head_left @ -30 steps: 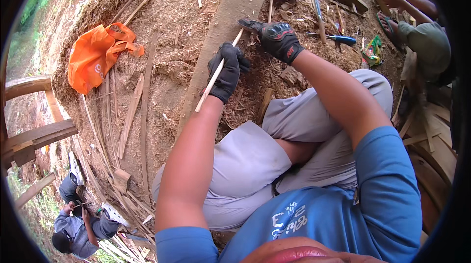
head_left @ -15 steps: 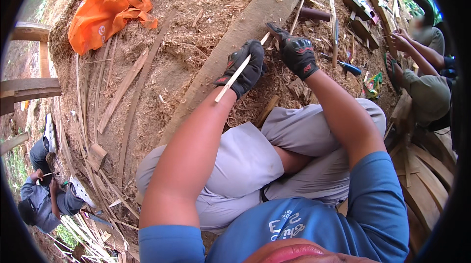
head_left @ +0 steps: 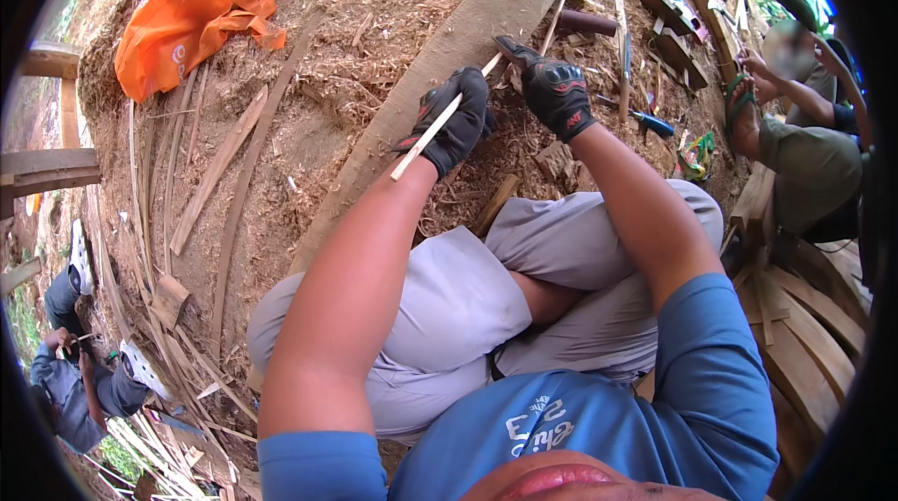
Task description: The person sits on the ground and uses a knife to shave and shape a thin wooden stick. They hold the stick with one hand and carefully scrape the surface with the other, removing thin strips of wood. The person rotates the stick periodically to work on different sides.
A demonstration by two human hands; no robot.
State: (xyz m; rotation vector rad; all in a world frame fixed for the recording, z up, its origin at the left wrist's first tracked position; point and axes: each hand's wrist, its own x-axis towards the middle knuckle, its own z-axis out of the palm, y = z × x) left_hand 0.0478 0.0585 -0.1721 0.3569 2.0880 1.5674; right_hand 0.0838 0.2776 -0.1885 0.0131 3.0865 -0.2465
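A slim, pale wooden stick runs slantwise through my left hand. The black glove is closed round it, and the stick's near end juts out over my wrist. My right hand, in a matching black glove, is just right of the stick's far end. One dark finger-like shape reaches left across that end; the other fingers curl under, hiding anything they grip. Beyond this hand a second thin strip slants up over the edge of a long, wide plank. Both hands are above or beside that plank.
An orange bag lies at the far left among wood strips. To the right are a brown tube, a blue-handled tool and dark wooden blocks. One person sits at the right, another at the lower left. Shavings cover the ground.
The whole view has shifted slightly, so most things appear a little farther left. My hands keep nearly the same pose around the stick.
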